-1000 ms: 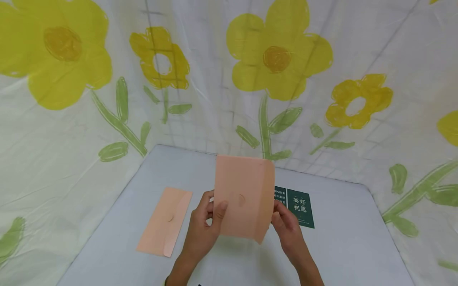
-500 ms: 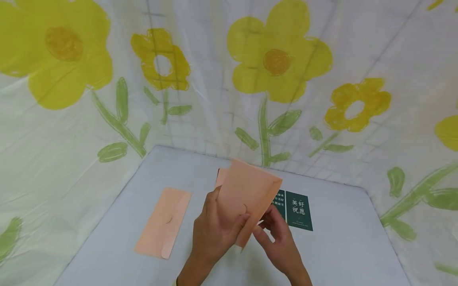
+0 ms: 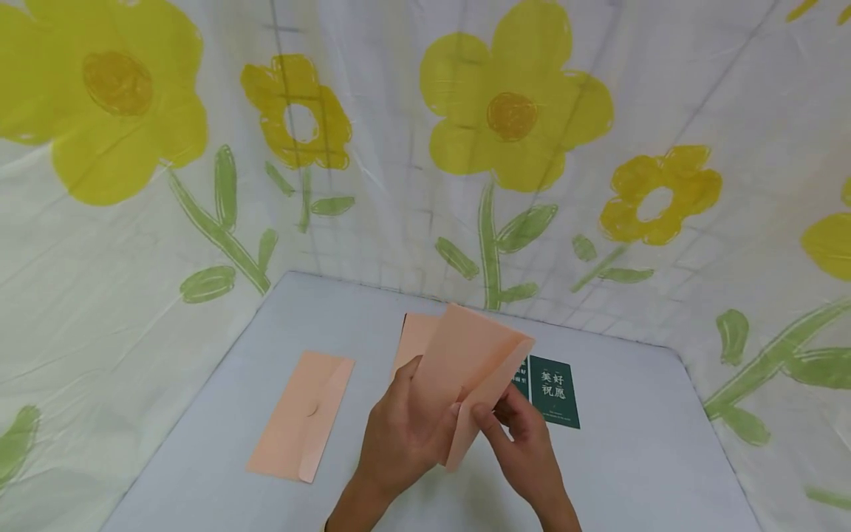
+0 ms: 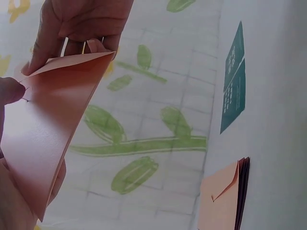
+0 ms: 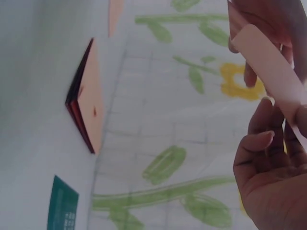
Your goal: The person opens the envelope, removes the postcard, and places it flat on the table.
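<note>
A peach paper envelope (image 3: 455,351) is held up tilted above the table in the head view. My left hand (image 3: 399,436) grips its body, thumb on the front near the curved slit. At the envelope's right edge, my right hand (image 3: 528,443) pinches the long flap (image 3: 488,377), which stands lifted away from the body. The left wrist view shows the envelope's front (image 4: 48,110) with the flap raised toward the right hand (image 4: 86,19). The right fingertips behind the flap are partly hidden in the head view.
A stack of peach envelopes (image 4: 220,196) lies behind the hands. One flat envelope (image 3: 302,414) lies to the left on the white table (image 3: 638,458). Green cards (image 3: 557,395) with white lettering lie to the right. A flower-printed curtain (image 3: 372,222) hangs beyond the table.
The envelope has turned from facing me upright to a tilt, uncovering the stack behind it. My left thumb moved toward the flap; the right hand came in, and the flap now stands wider.
</note>
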### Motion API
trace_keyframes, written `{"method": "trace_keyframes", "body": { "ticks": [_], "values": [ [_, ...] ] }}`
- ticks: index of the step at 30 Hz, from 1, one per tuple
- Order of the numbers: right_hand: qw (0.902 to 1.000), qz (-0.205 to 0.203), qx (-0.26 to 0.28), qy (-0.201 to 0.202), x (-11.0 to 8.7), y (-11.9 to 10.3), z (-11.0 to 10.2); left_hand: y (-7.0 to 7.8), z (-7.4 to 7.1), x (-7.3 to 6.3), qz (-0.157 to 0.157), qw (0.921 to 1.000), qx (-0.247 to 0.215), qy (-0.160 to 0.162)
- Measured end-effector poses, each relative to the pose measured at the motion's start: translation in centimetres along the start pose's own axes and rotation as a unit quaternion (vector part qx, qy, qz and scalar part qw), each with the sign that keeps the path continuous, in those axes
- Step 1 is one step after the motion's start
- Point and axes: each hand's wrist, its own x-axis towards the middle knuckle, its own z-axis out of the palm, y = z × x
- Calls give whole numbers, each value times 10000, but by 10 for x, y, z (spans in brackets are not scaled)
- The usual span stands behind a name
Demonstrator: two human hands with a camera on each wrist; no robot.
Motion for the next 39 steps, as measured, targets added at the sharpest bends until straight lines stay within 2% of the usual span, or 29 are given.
{"method": "trace_keyframes", "body": {
  "ticks": [12,19,25,39],
  "values": [
    [9995,-56,-46,319,1,-4,3,0,0,0,265,9996,38,-79],
    [9986,54,-199,482,2,-6,6,1,-1,0,79,9997,-112,-188],
    [9978,83,-316,577,2,-6,10,2,-1,0,131,9995,-223,-181],
    [9961,-133,-791,361,-4,-5,15,2,-7,-2,-438,9985,-252,-195]
  ]
}}
